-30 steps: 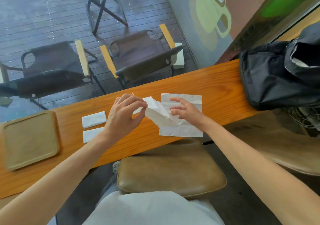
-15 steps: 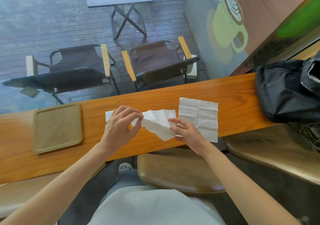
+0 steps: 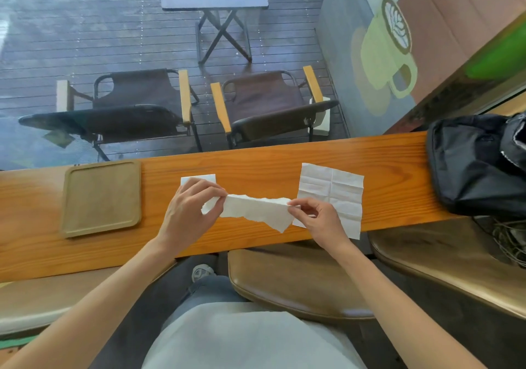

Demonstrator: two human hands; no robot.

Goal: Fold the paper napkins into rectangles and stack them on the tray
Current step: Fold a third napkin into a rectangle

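Now my left hand (image 3: 190, 210) and right hand (image 3: 320, 220) each pinch one end of a half-folded napkin (image 3: 256, 208), stretched between them just above the wooden surface (image 3: 284, 166). Its ragged lower edge hangs loose. An unfolded napkin (image 3: 337, 191) lies flat beside my right hand. A folded one (image 3: 206, 177) peeks out behind my left. To the left sits the tray (image 3: 101, 198), and a black bag (image 3: 478, 164) is at far right.
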